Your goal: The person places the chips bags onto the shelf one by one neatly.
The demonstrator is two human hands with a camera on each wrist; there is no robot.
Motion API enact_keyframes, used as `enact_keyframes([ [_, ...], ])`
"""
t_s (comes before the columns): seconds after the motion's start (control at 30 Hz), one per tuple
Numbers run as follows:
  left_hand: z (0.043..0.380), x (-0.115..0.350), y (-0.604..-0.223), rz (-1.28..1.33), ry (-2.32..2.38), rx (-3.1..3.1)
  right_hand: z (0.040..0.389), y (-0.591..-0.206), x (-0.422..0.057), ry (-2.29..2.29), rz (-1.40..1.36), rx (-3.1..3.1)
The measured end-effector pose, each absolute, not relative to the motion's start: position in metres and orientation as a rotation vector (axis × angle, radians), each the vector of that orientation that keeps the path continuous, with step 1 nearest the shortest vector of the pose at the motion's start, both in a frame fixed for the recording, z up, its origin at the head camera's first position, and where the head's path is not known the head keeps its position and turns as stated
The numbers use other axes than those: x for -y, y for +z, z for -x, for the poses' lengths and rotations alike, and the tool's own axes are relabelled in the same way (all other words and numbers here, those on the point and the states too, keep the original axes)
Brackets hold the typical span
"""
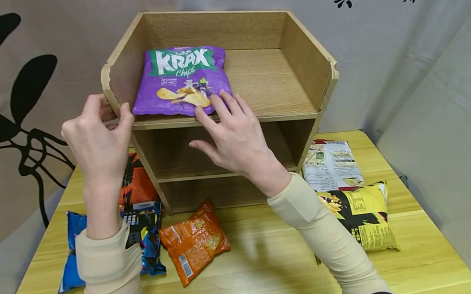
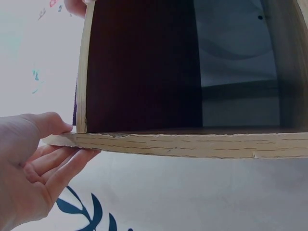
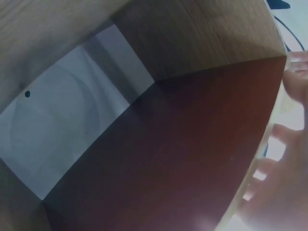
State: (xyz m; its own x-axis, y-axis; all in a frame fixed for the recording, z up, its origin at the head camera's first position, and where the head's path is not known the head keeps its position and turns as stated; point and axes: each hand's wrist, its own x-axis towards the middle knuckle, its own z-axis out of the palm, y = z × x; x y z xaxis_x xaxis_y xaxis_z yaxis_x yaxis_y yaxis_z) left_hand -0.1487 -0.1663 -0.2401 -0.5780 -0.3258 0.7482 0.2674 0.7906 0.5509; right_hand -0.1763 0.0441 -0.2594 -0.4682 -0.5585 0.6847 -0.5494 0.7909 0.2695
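A pale cloth with black leaf shapes and written characters hangs behind everything. In front of it is the wooden table, and towards its back stands a wooden shelf with an open top tier and two compartments below. The purple chip bag lies face up on the top tier, at its left side, its lower edge along the front lip. On the table right of the shelf are a yellow and black bag and, behind it, a mostly white bag. To the left, a blue bag lies partly behind the wrist, with a red and black bag beyond it. A small orange bag sits before the lowest compartment.

The hands are apart: the left hand pinches the front edge of the shelf's left side wall — thumb inside, fingers outside — while the right hand, fingers spread, touches the purple bag's lower right corner.
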Motion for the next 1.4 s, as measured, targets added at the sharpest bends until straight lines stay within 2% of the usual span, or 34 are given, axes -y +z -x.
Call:
enact_keyframes([
  [1.2, 0.134, 0.157, -0.243, -0.067, -0.733, 2.001, 0.171, -0.268, -0.044, -0.059, -0.808, 2.157],
  [1.4, 0.128, 0.155, -0.244, -0.073, -0.751, 2.01, 0.162, -0.287, -0.048, 0.104, -0.901, 1.952],
])
